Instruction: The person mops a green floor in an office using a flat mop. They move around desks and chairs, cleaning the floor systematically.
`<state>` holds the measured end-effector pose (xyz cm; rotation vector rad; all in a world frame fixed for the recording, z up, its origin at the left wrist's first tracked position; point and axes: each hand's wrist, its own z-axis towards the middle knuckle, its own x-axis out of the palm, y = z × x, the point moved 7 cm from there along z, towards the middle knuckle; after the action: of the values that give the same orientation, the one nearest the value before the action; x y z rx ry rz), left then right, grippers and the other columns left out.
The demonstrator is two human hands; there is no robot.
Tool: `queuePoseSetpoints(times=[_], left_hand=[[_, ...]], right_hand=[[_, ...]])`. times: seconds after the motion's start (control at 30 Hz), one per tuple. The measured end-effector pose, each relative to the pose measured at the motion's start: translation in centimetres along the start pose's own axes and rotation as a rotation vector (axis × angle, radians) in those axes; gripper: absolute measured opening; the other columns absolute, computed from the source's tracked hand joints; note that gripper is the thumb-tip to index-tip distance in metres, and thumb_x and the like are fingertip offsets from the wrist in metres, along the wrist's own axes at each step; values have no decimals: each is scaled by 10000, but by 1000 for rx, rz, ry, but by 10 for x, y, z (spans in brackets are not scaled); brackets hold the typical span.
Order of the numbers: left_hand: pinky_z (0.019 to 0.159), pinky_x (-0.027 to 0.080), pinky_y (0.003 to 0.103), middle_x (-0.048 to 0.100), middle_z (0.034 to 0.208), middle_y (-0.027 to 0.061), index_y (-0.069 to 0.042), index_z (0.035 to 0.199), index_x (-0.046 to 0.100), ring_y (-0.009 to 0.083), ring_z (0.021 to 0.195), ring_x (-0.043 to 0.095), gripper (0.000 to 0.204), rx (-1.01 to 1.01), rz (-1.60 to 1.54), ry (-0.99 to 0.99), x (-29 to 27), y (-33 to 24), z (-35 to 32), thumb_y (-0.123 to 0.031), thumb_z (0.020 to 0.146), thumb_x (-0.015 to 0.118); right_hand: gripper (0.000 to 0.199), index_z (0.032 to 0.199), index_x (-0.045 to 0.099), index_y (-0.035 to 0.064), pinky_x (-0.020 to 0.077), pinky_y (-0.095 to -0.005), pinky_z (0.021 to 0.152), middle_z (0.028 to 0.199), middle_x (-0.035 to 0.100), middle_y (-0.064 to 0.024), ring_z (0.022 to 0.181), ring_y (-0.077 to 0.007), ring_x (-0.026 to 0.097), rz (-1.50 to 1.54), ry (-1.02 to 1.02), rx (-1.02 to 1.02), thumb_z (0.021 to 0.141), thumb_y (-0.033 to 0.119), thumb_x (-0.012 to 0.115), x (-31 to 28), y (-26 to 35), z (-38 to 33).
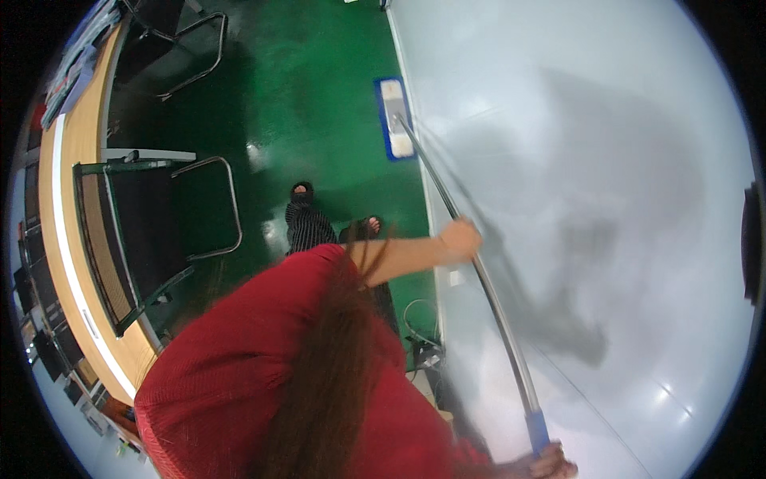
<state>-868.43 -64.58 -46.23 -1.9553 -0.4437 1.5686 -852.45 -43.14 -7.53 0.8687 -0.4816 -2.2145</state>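
Note:
I hold a long flat mop by its silver metal pole (pixel 499 315), which slants from the lower right up to the floor along the wall. My left hand (pixel 460 239) is wrapped around the pole partway down, its arm stretched out. At the pole's upper end is a blue grip (pixel 538 431); my right hand (pixel 552 463) is closed at it, partly cut off by the lower edge. The mop head (pixel 395 120), a rectangle with a blue border and white middle, lies on the green floor against the wall's foot. My red sleeve and long hair cover the lower middle.
A pale glossy wall (pixel 638 120) rises on the right, carrying shadows. Chairs with metal legs (pixel 235 199) stand left on the green floor (pixel 319 80), beside a wooden desk (pixel 60 207). Cables (pixel 423 347) lie by the wall near me. My feet (pixel 303 195) are on the floor.

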Motion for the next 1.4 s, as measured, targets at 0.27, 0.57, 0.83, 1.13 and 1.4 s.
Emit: queuePoseSetpoints(times=[0.27,0.57,0.83,1.13,1.4], left_hand=[[705,464,373,620,659,148,-58,648,642,284,719,619,102,233,-200,4,33,-90,-55,-154,642,608],[785,440,385,618,692,155,-54,667,651,300,768,602,161,-3,-225,93,6,7,-203,-204,608,635],[778,445,389,626,705,161,-52,688,660,306,780,609,217,-230,-110,150,2,123,-311,-257,624,635],[677,465,402,606,594,183,-30,608,641,334,573,611,194,-145,-146,126,-35,47,-318,-221,608,606],[712,461,390,644,697,177,-26,678,660,308,671,642,214,-251,-168,375,29,28,-331,-232,642,613]], right_hand=[[113,993,464,108,307,-283,500,406,212,49,362,-71,238,791,-125,375,929,98,373,-66,14,12],[168,1017,493,55,287,-285,450,412,218,44,353,-71,234,859,-198,590,915,83,364,-31,51,-45],[155,962,518,-51,272,-228,480,486,224,36,414,-67,233,792,-18,729,889,53,429,42,45,-122],[86,946,440,91,273,-266,439,438,241,51,370,-72,238,1005,-92,803,914,58,366,2,39,-77],[262,1150,388,-57,265,-239,451,457,231,41,380,-59,218,638,-74,967,919,66,390,-20,-62,-102]])
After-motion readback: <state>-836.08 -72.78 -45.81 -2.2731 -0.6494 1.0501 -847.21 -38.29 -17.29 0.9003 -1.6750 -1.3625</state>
